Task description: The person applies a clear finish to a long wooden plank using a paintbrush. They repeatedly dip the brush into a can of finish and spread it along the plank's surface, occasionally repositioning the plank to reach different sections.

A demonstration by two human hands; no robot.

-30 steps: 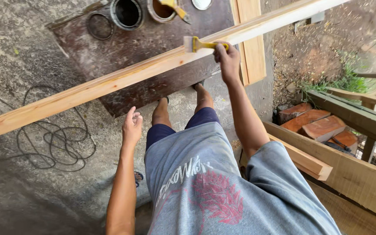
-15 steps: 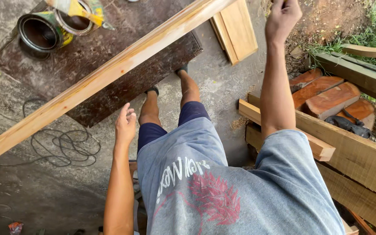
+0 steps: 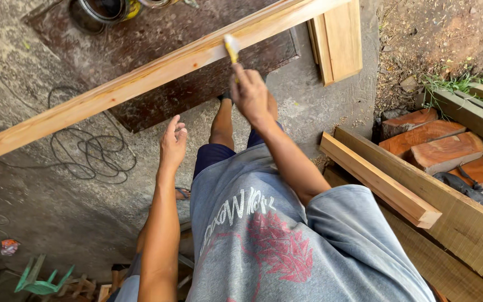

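The person's right hand is closed around the handle of a small yellow-handled paintbrush, whose bristle end rests on the near face of a long pale wooden plank that runs slantwise across the view, from the lower left up to the upper right. As a judgement, the coating work is under way: the wood around the brush looks a little warmer and glossier than the stretch toward the lower left, which seems drier, though the light makes the boundary hard to fix, so much of that length may be left. The left hand hangs open and empty below the plank, fingers loosely spread, apart from the wood. An open tin can stands on a dark stained board beyond the plank, well out of reach of the brush hand. A tangle of black cable lies on the concrete floor to the left.
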